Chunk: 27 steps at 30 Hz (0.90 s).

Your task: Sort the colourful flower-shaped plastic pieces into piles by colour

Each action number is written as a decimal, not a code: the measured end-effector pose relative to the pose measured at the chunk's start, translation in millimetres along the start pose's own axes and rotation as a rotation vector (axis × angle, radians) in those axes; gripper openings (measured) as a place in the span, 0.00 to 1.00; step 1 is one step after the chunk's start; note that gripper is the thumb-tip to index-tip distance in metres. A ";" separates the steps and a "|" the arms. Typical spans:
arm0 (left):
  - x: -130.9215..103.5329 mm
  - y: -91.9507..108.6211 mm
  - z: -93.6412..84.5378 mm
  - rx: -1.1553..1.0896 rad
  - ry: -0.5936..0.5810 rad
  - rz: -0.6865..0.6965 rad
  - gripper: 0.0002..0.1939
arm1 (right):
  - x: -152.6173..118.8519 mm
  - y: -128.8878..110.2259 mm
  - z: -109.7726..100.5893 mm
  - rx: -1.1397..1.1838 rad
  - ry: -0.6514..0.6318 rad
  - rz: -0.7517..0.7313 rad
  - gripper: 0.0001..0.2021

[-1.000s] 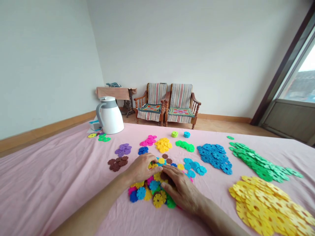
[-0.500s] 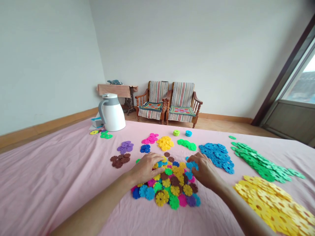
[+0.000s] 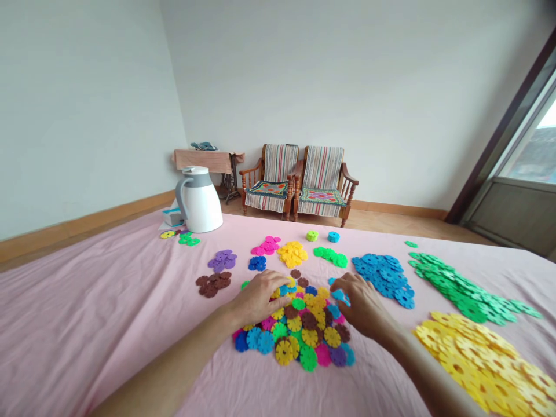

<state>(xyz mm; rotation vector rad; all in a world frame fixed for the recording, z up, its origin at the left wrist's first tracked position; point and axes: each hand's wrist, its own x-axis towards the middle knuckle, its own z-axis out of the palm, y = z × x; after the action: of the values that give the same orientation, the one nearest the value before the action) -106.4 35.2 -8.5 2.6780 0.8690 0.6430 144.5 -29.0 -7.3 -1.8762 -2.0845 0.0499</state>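
Observation:
A mixed pile of plastic snowflake discs [image 3: 309, 337] in many colours lies in front of me on the pink cloth [image 3: 182, 324]. My left hand [image 3: 262, 296] rests on the pile's left side, thumb and fingers apart, with yellow and blue discs showing between them. At the right edge, my right hand [image 3: 359, 301] is curled with its fingers and thumb around light blue discs [image 3: 340, 297]. Its fingertips are partly hidden. Two brown discs [image 3: 299, 278] lie just beyond the pile.
Sorted heaps surround the pile: blue discs [image 3: 384, 278], green discs [image 3: 460, 286], large yellow discs [image 3: 482, 362], brown discs [image 3: 214, 284] and purple discs [image 3: 223, 260]. A white jug [image 3: 202, 202] stands at the far left. Two wooden chairs [image 3: 321, 179] are beyond the table.
My right hand's fingers have drawn in slightly around the light blue discs. My left hand stays nearly still on the pile. The whole view has shifted very slightly.

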 end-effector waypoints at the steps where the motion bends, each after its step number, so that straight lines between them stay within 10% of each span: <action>1: 0.0 0.1 0.1 0.001 0.003 -0.001 0.19 | -0.7 -1.5 0.1 0.020 -0.025 -0.018 0.13; 27: 3.1 -1.7 -1.6 0.016 0.058 -0.089 0.09 | 0.9 -18.0 23.8 0.286 0.020 -0.037 0.14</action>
<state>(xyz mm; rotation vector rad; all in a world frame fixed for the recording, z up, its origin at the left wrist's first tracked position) -105.8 38.6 -6.7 2.6289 1.0065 0.6984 120.8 -25.8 -25.1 -1.6609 -1.9779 0.3028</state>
